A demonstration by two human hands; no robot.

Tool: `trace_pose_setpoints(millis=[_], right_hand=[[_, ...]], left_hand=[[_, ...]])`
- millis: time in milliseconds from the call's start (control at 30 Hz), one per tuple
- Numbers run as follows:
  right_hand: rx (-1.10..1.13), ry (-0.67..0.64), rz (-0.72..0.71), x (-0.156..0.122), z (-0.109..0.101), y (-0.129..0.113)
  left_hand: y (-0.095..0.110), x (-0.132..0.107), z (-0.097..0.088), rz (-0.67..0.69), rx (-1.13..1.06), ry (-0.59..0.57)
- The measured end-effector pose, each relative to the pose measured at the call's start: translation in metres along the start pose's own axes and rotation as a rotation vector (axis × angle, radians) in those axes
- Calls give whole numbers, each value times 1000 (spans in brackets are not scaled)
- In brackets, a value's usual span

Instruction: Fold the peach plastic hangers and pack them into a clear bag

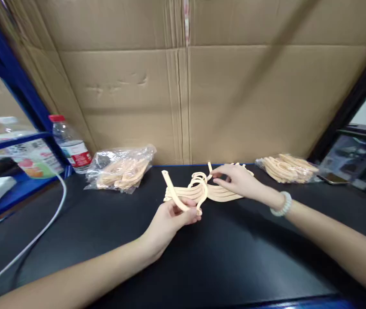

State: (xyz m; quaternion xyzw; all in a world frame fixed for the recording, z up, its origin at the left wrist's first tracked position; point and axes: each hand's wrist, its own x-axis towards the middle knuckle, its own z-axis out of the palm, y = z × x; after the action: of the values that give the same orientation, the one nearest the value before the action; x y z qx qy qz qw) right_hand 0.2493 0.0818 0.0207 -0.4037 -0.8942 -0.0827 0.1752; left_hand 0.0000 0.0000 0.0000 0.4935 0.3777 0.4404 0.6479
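My left hand [178,216] is closed around a beige plastic hanger [173,192], held above the table. One arm of this hanger points up and to the left, and its hook curves up on the right. Behind it, a stack of beige hangers [223,195] lies with arms spread to both sides and hooks near the middle. Over the stack, my right hand [234,178] has its thumb and index fingertips at a short upright beige hanger arm [210,167], apparently pinching it. Its lower end is partly hidden.
A clear bag of beige hanger parts [123,171] lies at the back left, another bag [287,167] at the back right beside a phone [332,178]. A red-capped bottle [71,146] stands at left. A white cable [46,231] crosses the black table [234,262]. Cardboard [121,94] walls the back.
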Motion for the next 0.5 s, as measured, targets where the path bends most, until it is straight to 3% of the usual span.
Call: trace_pose_setpoints(millis=[233,367,500], right_hand=[[-16,-114,-77,32,27,48],[2,-118,-98,38,37,53],[44,-64,-82,37,33,51]], left_hand=[[0,2,1,-14,-58,12],[2,1,1,-36,-95,11],[4,0,1,-36,-96,7]])
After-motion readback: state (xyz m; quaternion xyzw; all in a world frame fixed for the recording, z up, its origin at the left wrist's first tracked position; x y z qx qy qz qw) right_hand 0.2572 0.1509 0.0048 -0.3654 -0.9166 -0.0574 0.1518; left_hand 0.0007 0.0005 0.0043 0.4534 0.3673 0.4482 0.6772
